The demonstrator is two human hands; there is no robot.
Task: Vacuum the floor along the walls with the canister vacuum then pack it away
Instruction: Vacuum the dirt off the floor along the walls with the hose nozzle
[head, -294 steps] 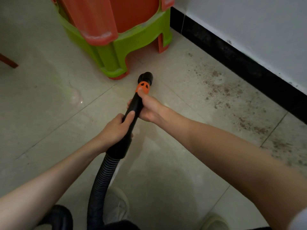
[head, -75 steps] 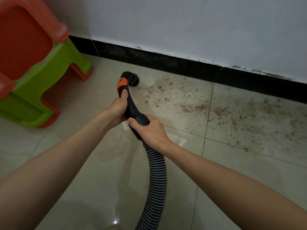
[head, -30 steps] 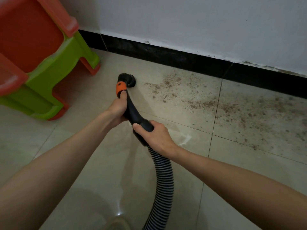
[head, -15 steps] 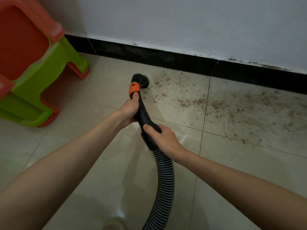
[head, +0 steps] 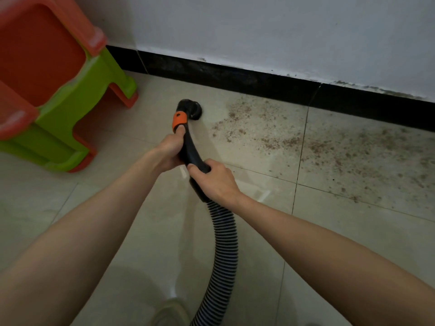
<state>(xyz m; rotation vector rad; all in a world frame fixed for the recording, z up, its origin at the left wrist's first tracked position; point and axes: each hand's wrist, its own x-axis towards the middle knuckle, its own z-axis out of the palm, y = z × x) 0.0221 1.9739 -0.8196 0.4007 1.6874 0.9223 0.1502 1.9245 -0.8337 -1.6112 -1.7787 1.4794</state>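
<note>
Dirt (head: 341, 149), brown and gritty, remains right of the black curved vacuum nozzle (head: 190, 109); left looks clean. Your left hand (head: 170, 149) and right hand (head: 215, 182) grip its handle. Packing away is not started.

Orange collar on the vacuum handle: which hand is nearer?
Left. The left hand grips the black handle just below the orange collar, thumb touching it. The right hand grips lower down, by the ribbed hose.
</note>
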